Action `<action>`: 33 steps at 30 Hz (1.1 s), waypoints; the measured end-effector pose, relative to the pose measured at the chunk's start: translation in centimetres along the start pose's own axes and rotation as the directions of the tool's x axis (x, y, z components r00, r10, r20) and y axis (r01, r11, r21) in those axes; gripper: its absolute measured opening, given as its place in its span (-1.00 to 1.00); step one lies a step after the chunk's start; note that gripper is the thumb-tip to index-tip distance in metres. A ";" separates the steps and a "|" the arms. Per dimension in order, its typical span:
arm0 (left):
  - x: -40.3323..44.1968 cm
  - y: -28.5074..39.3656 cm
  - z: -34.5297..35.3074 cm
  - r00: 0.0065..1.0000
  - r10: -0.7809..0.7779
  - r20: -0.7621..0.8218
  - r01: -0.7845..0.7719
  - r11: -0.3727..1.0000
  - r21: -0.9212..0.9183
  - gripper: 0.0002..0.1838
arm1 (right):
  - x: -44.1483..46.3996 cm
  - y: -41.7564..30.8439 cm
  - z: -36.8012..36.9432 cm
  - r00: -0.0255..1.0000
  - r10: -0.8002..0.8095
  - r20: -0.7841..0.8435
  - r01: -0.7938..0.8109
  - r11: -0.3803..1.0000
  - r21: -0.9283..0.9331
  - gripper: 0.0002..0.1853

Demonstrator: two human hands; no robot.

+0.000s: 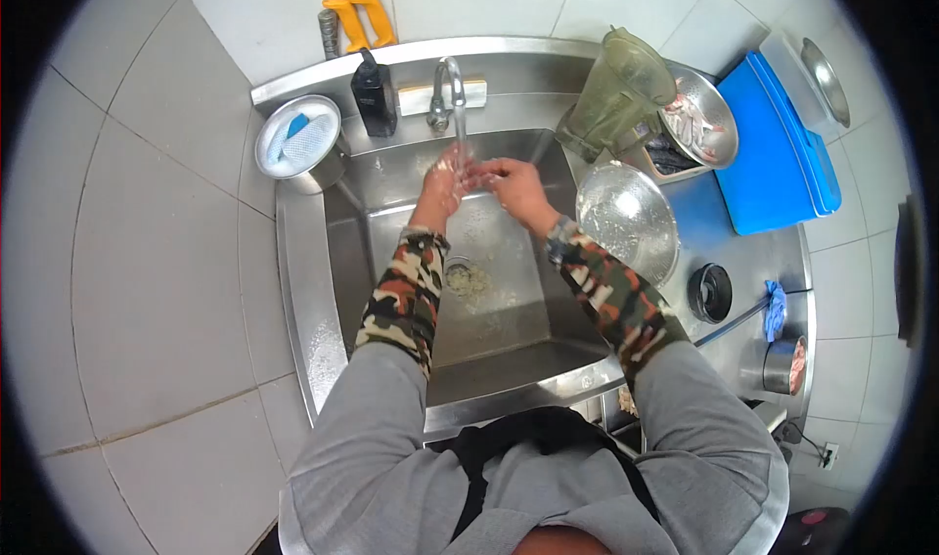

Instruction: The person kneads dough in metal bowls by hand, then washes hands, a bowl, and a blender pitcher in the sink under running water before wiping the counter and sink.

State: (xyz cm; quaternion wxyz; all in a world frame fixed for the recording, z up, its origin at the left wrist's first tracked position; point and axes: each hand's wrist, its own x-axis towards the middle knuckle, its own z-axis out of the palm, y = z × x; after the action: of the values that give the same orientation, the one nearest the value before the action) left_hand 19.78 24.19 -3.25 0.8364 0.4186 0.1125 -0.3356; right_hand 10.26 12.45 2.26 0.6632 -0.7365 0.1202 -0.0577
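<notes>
Your left hand: the bare left hand [446,181] is raised at the far side of the sink, wet and flecked with pale bits, its fingers in the water; you cannot tell from this view how far they are spread or whether they have hold of anything.
Your right hand: the bare right hand [520,189] comes in from the right with fingers loosely bent, their tips meeting the left hand's fingers; whether anything is pinched between them cannot be told.
Sleeves: camouflage-patterned cuffs [403,296] cover both your forearms, below grey upper sleeves.
Tap: the curved chrome tap [439,117] stands behind the sink, and its clear running stream [461,130] falls onto your hands.
Sink: the deep rectangular stainless-steel sink [514,306] lies beneath both hands; pale yellowish scraps [468,280] sit over its drain.
Left of the tap: you have a black pump bottle [373,97] and, farther left, a round metal pot [321,177] with a white-and-blue cloth [311,142] on top.
Right of the sink: a wet, shiny metal bowl [626,221] is nearest your right hand; behind it stands a tilted, cloudy greenish blender jar [626,88].
Farther right: you have a bright blue rectangular plastic box [768,149] and a black ring-shaped part [710,293].
</notes>
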 end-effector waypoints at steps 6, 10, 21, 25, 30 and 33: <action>-2.4 -1.4 -2.8 0.997 -0.066 0.030 0.071 0.973 -0.221 -0.48 | 5.0 1.9 6.1 0.941 0.320 0.112 -0.338 0.901 0.271 -0.81; -2.3 -1.1 -3.3 0.973 -0.230 -0.013 0.209 0.905 -0.372 -0.49 | 5.5 5.9 8.1 0.988 0.002 -0.152 -0.043 0.963 -0.266 -0.90; -3.4 0.1 0.7 0.901 -0.385 0.199 0.426 0.872 -0.240 -0.61 | 4.5 -0.7 4.6 0.890 0.413 0.193 -0.379 0.906 -0.188 -0.67; -1.2 -1.0 -1.1 0.963 -0.255 -0.088 0.248 0.966 -0.077 -0.62 | 4.1 -1.0 5.3 0.983 0.144 0.116 -0.126 0.980 -0.153 -0.71; 2.5 -2.8 -4.5 0.963 -0.049 0.264 0.106 0.973 -0.205 -0.66 | 3.2 -5.3 4.9 0.865 0.365 0.344 -0.470 0.829 0.303 -0.77; -3.2 0.5 0.7 1.000 0.000 -0.020 -0.005 0.969 -0.246 -0.72 | 3.9 -5.3 5.5 0.865 0.388 0.318 -0.500 0.719 0.482 -0.76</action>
State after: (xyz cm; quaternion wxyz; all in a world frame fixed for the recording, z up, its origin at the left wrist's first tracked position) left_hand 17.60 25.33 -0.96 0.8810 0.3151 0.1611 -0.3138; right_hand 15.88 17.25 6.62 0.8485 -0.4653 0.2068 0.1439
